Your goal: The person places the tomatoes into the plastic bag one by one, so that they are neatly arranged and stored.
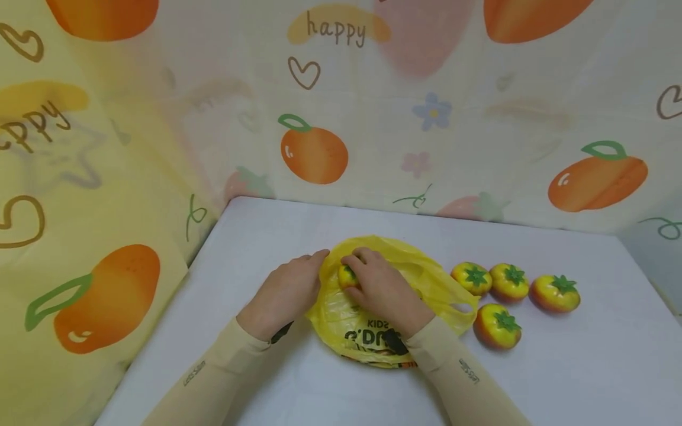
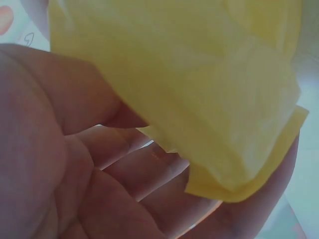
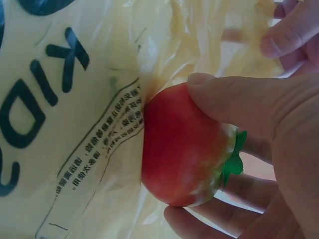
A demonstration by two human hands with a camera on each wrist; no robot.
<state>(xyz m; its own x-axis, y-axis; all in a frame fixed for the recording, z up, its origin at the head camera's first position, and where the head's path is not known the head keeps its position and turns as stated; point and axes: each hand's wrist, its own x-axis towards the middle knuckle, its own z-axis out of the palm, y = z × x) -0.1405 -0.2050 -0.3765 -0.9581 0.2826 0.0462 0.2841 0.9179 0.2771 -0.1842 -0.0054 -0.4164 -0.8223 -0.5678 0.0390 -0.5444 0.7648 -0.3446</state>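
Pale cloth (image 1: 367,112) hangs at the back and left, printed with orange fruit, hearts and flowers, "happy" lettered across the top centre of the frame and cut off at the far left. Below it, a white surface (image 1: 266,231) bears a yellow plastic bag (image 1: 333,337), mid-frame.

On the bag's left side, the person's left hand (image 1: 285,290) holds its edge; the left wrist's view shows the thumb and fingers at the yellow film, a grip I cannot make out from above. The right hand (image 1: 385,290) grips a round fruit (image 3: 182,149) over the bag. Overhead, just a small patch of it shows; the right wrist's view gives its red side and green leafy top. It meets the film, though how far inside it sits I cannot tell.

Right of centre lie four more fruits (image 1: 497,326), yellow and orange-red with green tops.

On the bag I read "KID" plus an S or Z, above bigger, partly covered lettering. Close up, small Chinese characters appear too. Each sleeve (image 1: 197,384) has tiny print ending in "Slim".
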